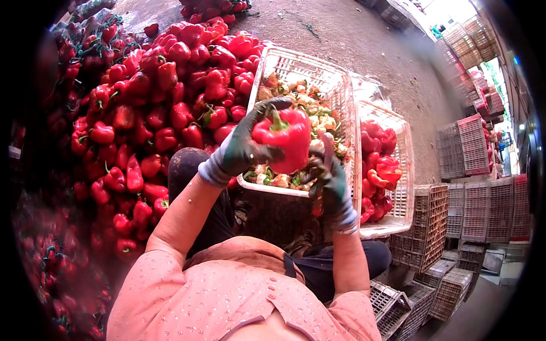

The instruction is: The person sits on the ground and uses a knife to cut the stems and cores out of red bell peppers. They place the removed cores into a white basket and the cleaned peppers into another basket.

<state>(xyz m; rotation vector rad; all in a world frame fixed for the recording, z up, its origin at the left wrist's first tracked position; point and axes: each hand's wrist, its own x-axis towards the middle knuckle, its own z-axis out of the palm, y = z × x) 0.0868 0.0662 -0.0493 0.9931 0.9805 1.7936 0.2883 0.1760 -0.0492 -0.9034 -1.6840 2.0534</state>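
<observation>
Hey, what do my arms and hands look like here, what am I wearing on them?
Your left hand and right hand wear dark green work gloves with pale greyish-lavender knit cuffs; forearms are bare below pink, small-patterned sleeves.

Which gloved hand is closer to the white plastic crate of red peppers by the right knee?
Right. The gloved right hand is just left of that white plastic crate; the gloved left hand is farther left, holding a shiny red bell pepper.
</observation>
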